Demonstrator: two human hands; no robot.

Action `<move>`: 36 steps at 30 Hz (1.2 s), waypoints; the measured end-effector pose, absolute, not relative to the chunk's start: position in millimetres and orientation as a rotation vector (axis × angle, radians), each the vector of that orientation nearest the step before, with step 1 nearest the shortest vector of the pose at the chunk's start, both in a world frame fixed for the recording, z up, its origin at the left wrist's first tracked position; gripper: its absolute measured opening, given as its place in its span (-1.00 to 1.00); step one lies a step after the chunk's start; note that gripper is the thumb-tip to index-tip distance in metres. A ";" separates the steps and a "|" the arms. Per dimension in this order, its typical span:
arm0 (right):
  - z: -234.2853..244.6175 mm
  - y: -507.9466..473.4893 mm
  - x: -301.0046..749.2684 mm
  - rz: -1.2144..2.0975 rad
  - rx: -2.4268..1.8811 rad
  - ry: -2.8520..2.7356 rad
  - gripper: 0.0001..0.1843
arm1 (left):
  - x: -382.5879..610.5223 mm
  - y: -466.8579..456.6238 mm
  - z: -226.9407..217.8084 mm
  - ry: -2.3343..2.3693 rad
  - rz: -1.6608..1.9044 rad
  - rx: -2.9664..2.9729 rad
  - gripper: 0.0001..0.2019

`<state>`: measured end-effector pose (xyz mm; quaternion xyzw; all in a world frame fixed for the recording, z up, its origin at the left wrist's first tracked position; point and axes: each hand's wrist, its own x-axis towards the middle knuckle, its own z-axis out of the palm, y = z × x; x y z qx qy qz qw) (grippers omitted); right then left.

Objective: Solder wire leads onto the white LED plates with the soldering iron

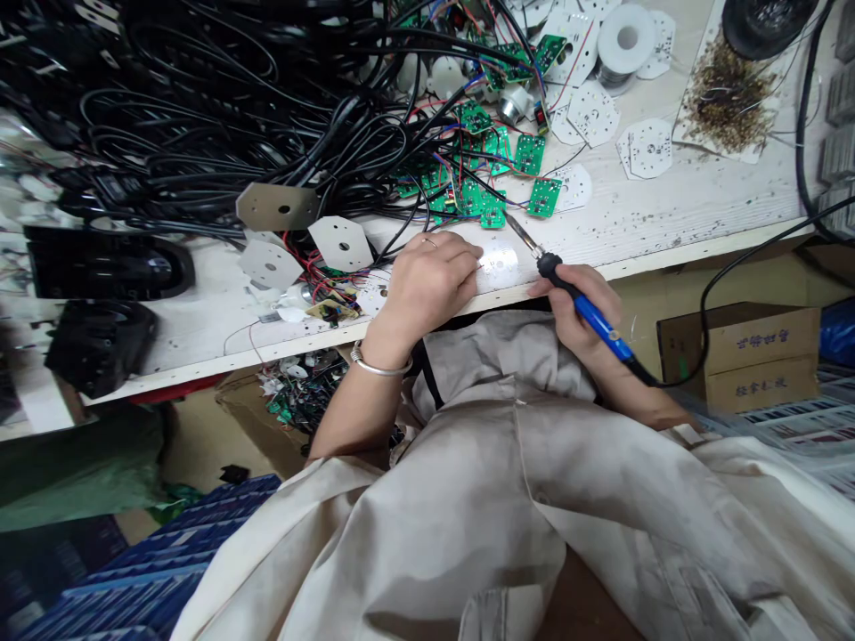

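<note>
1. Hands apart yet close together, both at the front edge of the bench (668, 200).
2. Left hand (427, 289) pressed palm-down on a white disc (498, 264), fingertips (471, 254) at the disc's near side. Ring (429, 241) on one finger, silver bangle (380, 361) around the wrist.
3. Right hand (578, 307) closed around the blue handle of a soldering iron (598, 320), just beside the left fingertips. Metal tip (514, 223) angled past the disc, toward the green boards; any contact too unclear to tell. Black cord (701, 312) running from the handle, off the bench and down to the right.
4. White disc lying on the bench, right at the front edge, under the left hand.
5. Green boards (527, 153) with colored wires, scattered on the bench behind both hands, among more white discs (593, 113).
6. Heap of black cables (200, 116) on the left half of the bench, with metal plates (277, 206) at its edge.
7. Solder spool (626, 40) and brown scraps (728, 98) on a white sheet, at the far right of the bench.
8. Cardboard box (748, 352) below the bench on the right; blue crates (153, 561) below it on the left.
</note>
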<state>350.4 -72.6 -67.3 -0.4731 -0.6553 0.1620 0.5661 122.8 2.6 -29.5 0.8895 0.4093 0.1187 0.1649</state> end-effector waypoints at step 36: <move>-76.7 -60.4 338.2 0.257 -1.168 -1.895 -0.73 | 123.7 21.1 -15.5 0.986 0.243 2.417 -0.75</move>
